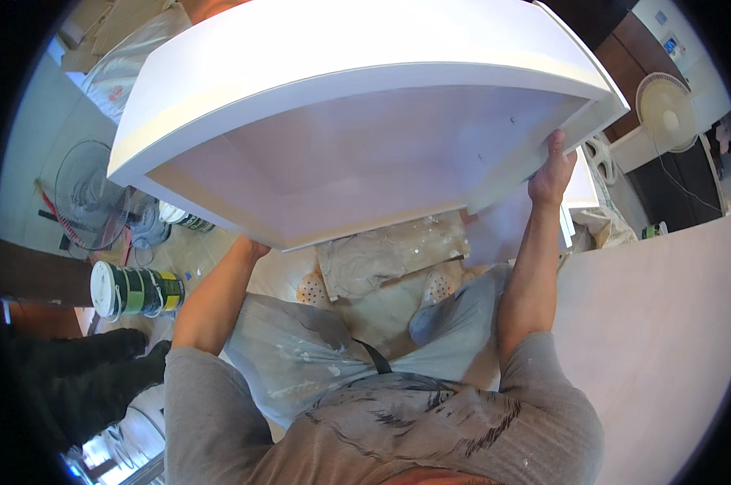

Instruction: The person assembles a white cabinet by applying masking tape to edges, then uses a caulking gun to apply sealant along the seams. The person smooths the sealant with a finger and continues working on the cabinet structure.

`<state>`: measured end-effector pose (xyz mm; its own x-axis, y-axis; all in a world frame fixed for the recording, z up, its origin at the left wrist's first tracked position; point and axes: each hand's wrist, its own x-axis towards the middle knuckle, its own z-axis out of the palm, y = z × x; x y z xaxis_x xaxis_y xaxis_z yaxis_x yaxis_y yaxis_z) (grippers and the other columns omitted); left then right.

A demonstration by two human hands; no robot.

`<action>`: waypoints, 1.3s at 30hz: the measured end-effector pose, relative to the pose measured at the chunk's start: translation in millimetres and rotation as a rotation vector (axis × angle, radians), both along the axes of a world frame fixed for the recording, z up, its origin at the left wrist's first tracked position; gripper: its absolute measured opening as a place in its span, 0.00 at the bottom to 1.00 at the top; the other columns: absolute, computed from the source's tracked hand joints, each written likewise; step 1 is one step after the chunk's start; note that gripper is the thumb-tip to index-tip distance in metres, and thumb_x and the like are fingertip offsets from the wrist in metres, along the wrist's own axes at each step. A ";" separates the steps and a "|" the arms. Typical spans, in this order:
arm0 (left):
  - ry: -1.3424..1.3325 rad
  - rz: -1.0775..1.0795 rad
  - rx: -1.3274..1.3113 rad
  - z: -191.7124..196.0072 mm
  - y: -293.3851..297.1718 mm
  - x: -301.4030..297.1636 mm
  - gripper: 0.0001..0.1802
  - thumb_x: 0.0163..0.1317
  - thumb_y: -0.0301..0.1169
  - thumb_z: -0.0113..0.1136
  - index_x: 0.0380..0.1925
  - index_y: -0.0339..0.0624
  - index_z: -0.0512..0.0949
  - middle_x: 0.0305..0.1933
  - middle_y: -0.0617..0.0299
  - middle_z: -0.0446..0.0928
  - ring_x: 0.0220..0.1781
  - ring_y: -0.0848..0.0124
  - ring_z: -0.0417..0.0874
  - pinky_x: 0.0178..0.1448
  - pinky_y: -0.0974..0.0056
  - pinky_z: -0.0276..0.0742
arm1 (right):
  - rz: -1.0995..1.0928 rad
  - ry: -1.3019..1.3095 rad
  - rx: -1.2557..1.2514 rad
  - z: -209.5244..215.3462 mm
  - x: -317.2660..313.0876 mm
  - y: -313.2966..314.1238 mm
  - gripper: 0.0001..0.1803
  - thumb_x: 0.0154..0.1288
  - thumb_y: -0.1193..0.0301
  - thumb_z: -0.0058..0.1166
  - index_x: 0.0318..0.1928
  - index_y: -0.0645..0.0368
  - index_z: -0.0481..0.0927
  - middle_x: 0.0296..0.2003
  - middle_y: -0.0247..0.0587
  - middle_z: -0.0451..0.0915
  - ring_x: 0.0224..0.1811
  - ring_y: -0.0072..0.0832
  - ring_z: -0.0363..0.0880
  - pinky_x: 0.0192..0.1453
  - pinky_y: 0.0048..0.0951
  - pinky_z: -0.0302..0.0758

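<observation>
Head view, looking down the person's own body. A large white cabinet box [365, 105], open on its underside so that the pale inner panel showed, filled the upper half of the frame and was held raised in front of the person. The right hand [553, 174], at right of centre, was closed around the box's lower right edge, thumb and fingers wrapped over the white rim. The left hand [251, 245], at left of centre, met the box's lower front edge from beneath; most of it was hidden behind the panel, so how far it was open could not be told. Both bare forearms rose from the grey shirt at the bottom of the frame.

Below the box, in the centre, lay a crumpled sheet of plastic [390, 255] on the floor between the person's feet. At mid left a paint can [135, 291] with a white lid lay on its side, and above it stood a floor fan [86, 194]. A second, white fan [666, 111] stood at upper right. A pale wooden board [665, 339] occupied the lower right.
</observation>
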<state>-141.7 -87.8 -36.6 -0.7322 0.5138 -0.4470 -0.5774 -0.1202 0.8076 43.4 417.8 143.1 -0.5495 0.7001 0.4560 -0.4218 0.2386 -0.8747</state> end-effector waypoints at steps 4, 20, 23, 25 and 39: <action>0.057 0.071 -0.012 4.8 -0.9 -1.8 0.28 0.80 0.44 0.52 0.72 0.40 0.70 0.70 0.55 0.77 0.69 0.60 0.80 0.69 0.53 0.81 | -0.058 0.043 0.031 20.1 1.7 -13.2 0.37 0.71 0.42 0.65 0.55 0.69 0.81 0.47 0.39 0.84 0.51 0.28 0.80 0.59 0.33 0.76; 0.638 0.417 -0.188 322.7 -204.0 6.9 0.27 0.78 0.47 0.52 0.63 0.36 0.77 0.53 0.55 0.86 0.48 0.62 0.89 0.48 0.58 0.89 | 0.250 0.399 -0.399 32.5 -6.4 -137.3 0.45 0.80 0.42 0.51 0.77 0.67 0.58 0.68 0.50 0.71 0.71 0.42 0.73 0.75 0.45 0.72; 0.617 0.432 -0.453 365.0 -227.8 32.5 0.27 0.78 0.47 0.52 0.63 0.36 0.78 0.52 0.55 0.86 0.47 0.62 0.89 0.47 0.58 0.89 | 0.390 0.433 -0.649 21.4 -12.0 -169.6 0.47 0.74 0.43 0.61 0.74 0.69 0.61 0.66 0.47 0.72 0.69 0.37 0.72 0.75 0.39 0.69; 0.593 0.455 -0.505 368.9 -227.6 43.9 0.27 0.78 0.47 0.52 0.62 0.36 0.78 0.52 0.55 0.86 0.47 0.63 0.89 0.47 0.59 0.89 | 0.477 0.406 -0.632 6.6 -11.6 -178.5 0.45 0.77 0.44 0.56 0.77 0.65 0.57 0.70 0.46 0.69 0.72 0.38 0.69 0.76 0.41 0.69; 0.537 0.329 -0.639 357.4 -181.6 28.5 0.28 0.77 0.45 0.53 0.62 0.31 0.79 0.52 0.47 0.85 0.47 0.61 0.90 0.48 0.57 0.90 | 0.336 0.232 -0.795 -61.6 -70.7 -202.2 0.45 0.74 0.45 0.63 0.74 0.66 0.62 0.66 0.47 0.73 0.68 0.38 0.73 0.72 0.40 0.73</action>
